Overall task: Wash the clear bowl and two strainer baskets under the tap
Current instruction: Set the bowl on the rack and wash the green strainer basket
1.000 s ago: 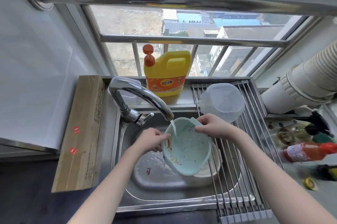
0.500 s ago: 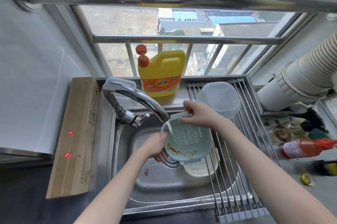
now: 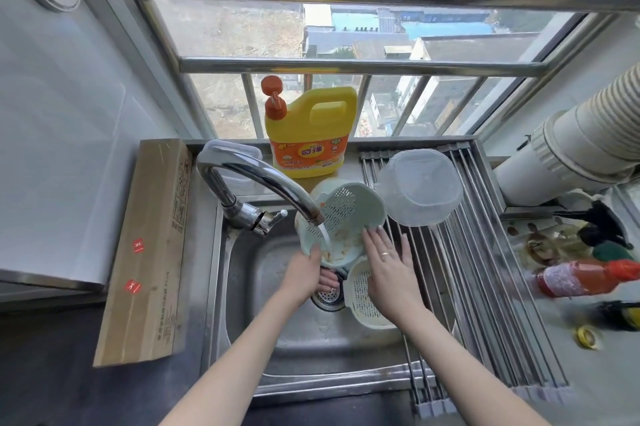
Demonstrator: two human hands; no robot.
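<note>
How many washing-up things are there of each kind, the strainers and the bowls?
Strainer baskets: 2, the pale green plastic strainer basket under the tap and the cream plastic strainer basket lying in the sink.
Bowls: 1, the clear plastic bowl upside down on the metal drying rack.
Total: 3

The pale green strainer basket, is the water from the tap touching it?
Touching. In the head view the water pours from the curved metal tap straight into the pale green strainer basket, which the left hand holds underneath.
</note>
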